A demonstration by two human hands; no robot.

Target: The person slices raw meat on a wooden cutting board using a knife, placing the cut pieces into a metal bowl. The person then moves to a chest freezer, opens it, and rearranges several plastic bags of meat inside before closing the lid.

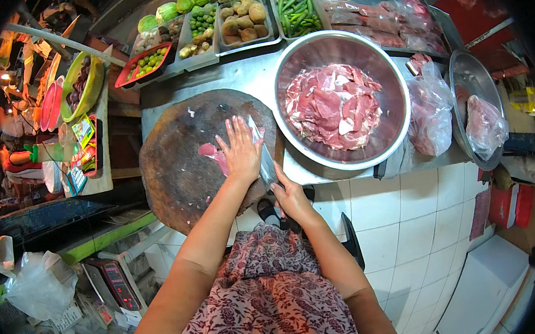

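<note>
A big round wooden chopping block point(181, 140) lies in front of me, dark and worn. My left hand point(242, 149) is flat on it with the fingers stretched out, pressing over a thin slice of raw meat point(214, 155) that pokes out on its left side. My right hand point(289, 194) is closed round the handle of a knife point(265, 160). The broad blade runs along the right edge of my left hand, tip pointing away from me. Whatever lies under my left palm is hidden. Small meat scraps dot the block.
Right of the block stands a large steel bowl point(391, 136) heaped with raw meat slices point(333, 106). Bagged meat point(430, 111) and a metal basin point(466, 76) sit beyond it. Vegetable bins point(245, 22) line the back. A digital scale point(114, 287) is at lower left.
</note>
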